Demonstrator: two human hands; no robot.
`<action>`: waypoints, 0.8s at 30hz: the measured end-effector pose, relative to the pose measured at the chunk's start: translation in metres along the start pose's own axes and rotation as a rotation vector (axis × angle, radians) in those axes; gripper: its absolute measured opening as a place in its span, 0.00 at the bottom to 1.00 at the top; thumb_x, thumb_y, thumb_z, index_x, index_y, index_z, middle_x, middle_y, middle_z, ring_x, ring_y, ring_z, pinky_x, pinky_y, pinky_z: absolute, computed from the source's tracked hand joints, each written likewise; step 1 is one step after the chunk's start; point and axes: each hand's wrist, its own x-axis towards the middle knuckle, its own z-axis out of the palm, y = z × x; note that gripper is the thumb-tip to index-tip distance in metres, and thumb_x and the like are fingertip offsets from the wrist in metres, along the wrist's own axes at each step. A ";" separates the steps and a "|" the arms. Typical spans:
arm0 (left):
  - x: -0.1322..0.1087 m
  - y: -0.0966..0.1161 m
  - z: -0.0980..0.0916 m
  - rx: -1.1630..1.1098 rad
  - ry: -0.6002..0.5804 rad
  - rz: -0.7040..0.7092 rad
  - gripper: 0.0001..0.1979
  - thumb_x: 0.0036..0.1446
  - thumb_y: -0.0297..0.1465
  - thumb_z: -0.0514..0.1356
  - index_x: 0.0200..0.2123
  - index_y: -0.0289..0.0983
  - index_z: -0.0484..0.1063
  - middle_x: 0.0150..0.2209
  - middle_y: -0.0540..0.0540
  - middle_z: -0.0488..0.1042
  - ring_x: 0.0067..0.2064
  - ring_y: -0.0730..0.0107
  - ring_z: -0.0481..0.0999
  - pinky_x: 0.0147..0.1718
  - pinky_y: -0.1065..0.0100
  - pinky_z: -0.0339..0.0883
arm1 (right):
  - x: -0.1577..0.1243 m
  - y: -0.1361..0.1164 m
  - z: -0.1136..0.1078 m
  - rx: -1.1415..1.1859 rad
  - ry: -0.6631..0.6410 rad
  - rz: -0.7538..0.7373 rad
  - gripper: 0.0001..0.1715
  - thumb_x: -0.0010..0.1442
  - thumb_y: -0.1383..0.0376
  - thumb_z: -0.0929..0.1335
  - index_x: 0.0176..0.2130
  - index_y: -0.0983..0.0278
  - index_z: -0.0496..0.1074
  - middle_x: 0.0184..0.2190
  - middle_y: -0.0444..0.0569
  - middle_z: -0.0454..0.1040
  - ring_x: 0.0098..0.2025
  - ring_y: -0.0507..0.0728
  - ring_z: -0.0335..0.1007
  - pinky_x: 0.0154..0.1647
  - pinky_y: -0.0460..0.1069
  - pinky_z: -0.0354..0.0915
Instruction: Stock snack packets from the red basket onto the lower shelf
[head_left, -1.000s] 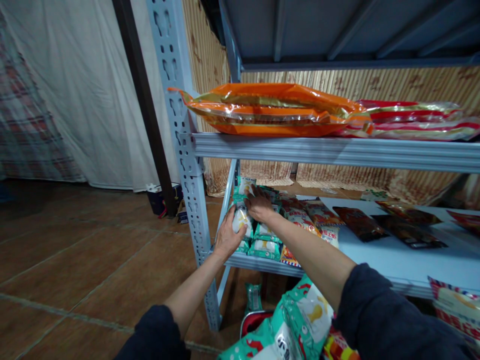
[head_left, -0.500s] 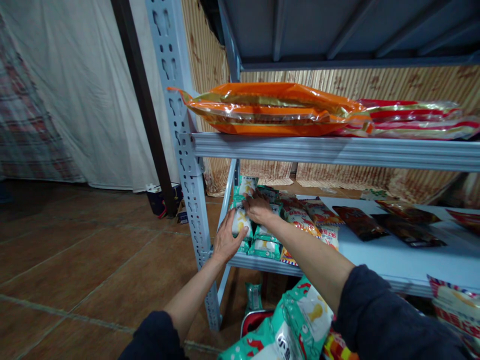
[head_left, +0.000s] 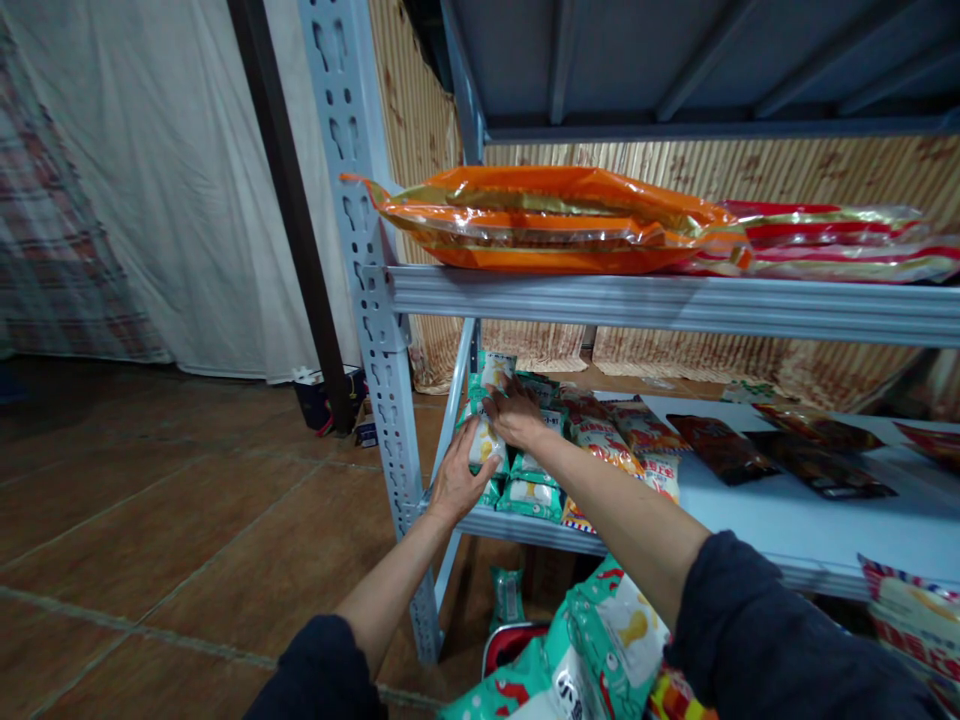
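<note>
Green and white plastic on one snack bag, at the left end of the lower shelf, between two hands. Against its left side, the left hand, fingers spread and thumb apart, touching without clenching. Across its upper right, the right hand, fingertips partly hidden; cannot tell whether grasping or only resting. Just beyond, on the far side, one more green bag; immediately right, at least three others. Farther right, at least three orange-red bags, then four flat dark packets in view. Near, below shelf level, at least two larger green bags.
</note>
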 end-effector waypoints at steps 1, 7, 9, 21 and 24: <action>0.001 0.000 0.000 -0.004 -0.006 -0.004 0.33 0.55 0.38 0.54 0.62 0.36 0.48 0.61 0.39 0.57 0.62 0.61 0.54 0.59 0.56 0.50 | 0.000 0.000 0.000 0.004 0.002 -0.001 0.24 0.64 0.55 0.53 0.52 0.56 0.66 0.52 0.49 0.69 0.57 0.58 0.59 0.55 0.54 0.53; -0.004 0.000 0.001 0.018 -0.007 -0.037 0.33 0.56 0.37 0.53 0.62 0.36 0.47 0.61 0.39 0.56 0.63 0.61 0.53 0.60 0.56 0.49 | -0.001 0.003 0.005 -0.009 0.003 -0.037 0.23 0.64 0.56 0.54 0.52 0.56 0.65 0.52 0.49 0.69 0.58 0.58 0.58 0.55 0.54 0.54; -0.006 0.000 0.001 0.030 -0.012 -0.035 0.34 0.56 0.38 0.53 0.62 0.35 0.46 0.61 0.38 0.55 0.63 0.61 0.52 0.60 0.57 0.48 | -0.001 0.004 0.005 -0.006 0.002 -0.031 0.23 0.64 0.55 0.54 0.53 0.56 0.64 0.52 0.49 0.69 0.58 0.58 0.57 0.55 0.53 0.54; -0.013 -0.001 -0.002 0.058 0.004 -0.045 0.37 0.54 0.41 0.55 0.63 0.36 0.44 0.62 0.37 0.53 0.63 0.59 0.51 0.59 0.56 0.49 | -0.004 0.005 -0.007 0.000 0.097 -0.041 0.24 0.64 0.56 0.53 0.53 0.57 0.65 0.56 0.51 0.64 0.60 0.59 0.53 0.59 0.57 0.48; -0.017 0.005 -0.010 0.080 0.062 -0.041 0.33 0.55 0.39 0.54 0.62 0.36 0.48 0.62 0.37 0.54 0.63 0.59 0.52 0.59 0.55 0.50 | -0.005 0.004 -0.017 -0.011 0.124 -0.075 0.24 0.64 0.57 0.54 0.54 0.60 0.64 0.59 0.52 0.59 0.61 0.58 0.50 0.60 0.56 0.47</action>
